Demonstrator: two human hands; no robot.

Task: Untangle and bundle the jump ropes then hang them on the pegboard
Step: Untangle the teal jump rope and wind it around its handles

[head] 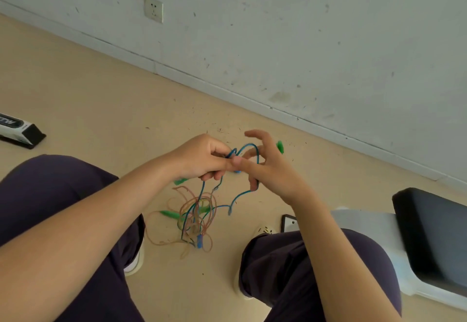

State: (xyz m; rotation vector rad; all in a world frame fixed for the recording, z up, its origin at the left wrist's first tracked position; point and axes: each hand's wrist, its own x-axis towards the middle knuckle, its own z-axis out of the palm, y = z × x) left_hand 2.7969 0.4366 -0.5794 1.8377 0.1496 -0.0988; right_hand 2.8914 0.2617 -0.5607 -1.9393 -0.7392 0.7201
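A blue jump rope (246, 148) arches between my two hands above the floor. My left hand (202, 156) grips a bunch of its strands in curled fingers. My right hand (265, 165) has the blue cord looped over its spread fingers, and the thumb pinches it against the left hand. From the hands the rope hangs down into a tangle (195, 216) of blue, orange and green ropes on the floor. Green handles (169, 213) lie in the tangle, another green handle (280, 146) shows behind my right hand, and a blue handle (199, 242) lies at the bottom.
My knees in dark trousers (63, 195) flank the tangle. A black and white box (20, 129) lies on the floor at the left. A grey-white stool with a black seat (429, 240) stands at the right. A white wall with a socket (153, 8) runs behind.
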